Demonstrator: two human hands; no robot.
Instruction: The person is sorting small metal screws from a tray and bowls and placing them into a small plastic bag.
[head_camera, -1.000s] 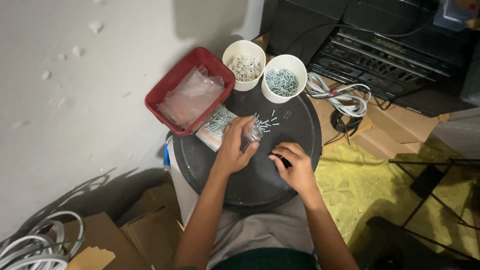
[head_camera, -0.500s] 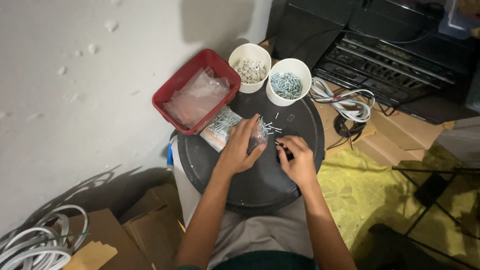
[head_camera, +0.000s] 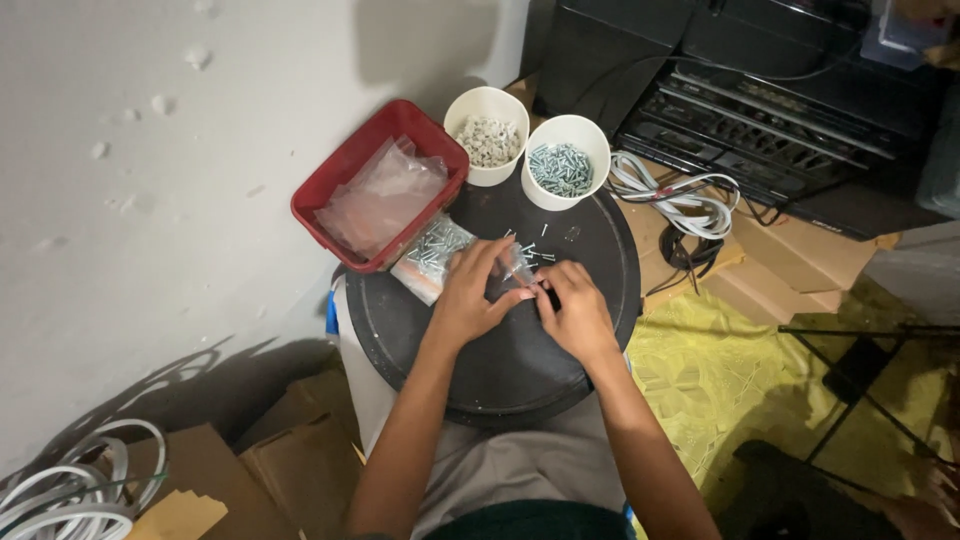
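Small clear plastic bag (head_camera: 518, 268): pinched between both hands above the middle of the round black tabletop (head_camera: 600, 300). Thin, glossy, crumpled; contents too small to tell.

Left hand (head_camera: 468, 295): fingers curled, thumb and fingertips closed on the bag's near edge.

Right hand (head_camera: 575, 315): fingers bent inward, tips meeting the bag from the other side; a small dark item seemingly nipped there as well, not identifiable.

Loose screws (head_camera: 530, 250): scattered on the tabletop just beyond the fingers, silvery, short.

Filled screw packet (head_camera: 432, 258): flat on the tabletop, left of the hands, touching the red tray (head_camera: 330, 190). Tray overhanging the table edge, holding a heap of empty clear bags (head_camera: 385, 195).

Two white cups at the far rim: left cup (head_camera: 487, 132) with pale pieces, right cup (head_camera: 566, 160) with bluish-silver screws.

Coiled white cable (head_camera: 675, 195) and black equipment (head_camera: 760, 110) behind.

Risks, judged: thin film likely to slip or tear under sharp screw points; loose screws liable to roll off the rimless top; overhanging tray prone to tipping if nudged by the left forearm.
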